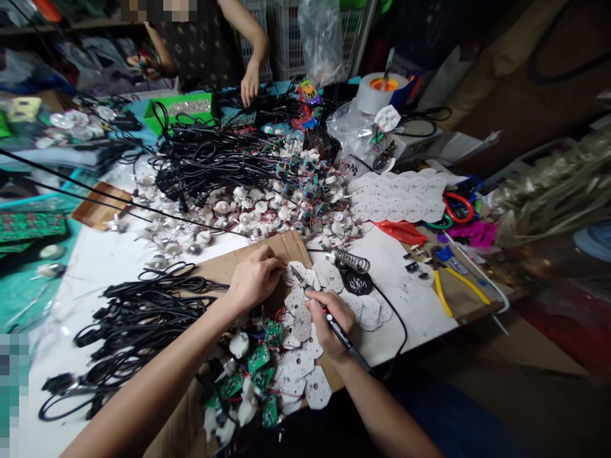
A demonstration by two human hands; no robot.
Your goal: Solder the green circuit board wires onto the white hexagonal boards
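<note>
My right hand (333, 321) is wrapped round a black soldering iron (344, 340), its tip over a white round circuit board (298, 277). Just left of that board, my left hand (256, 278) has its fingers pinched together at the board's edge; what lies between them is too small to make out. Below my hands, more white boards (318, 387) overlap on a piece of cardboard (286, 245). Green circuit boards (259, 358) with wires and white parts lie beside them.
Bundled black cables (143, 318) lie at left. Behind are piled white parts and cables (205, 159). A coiled iron stand (352, 261), yellow-handled pliers (461, 283) and a white board sheet (398, 196) are at right. Across the table, a person's hand (249, 83) touches cables.
</note>
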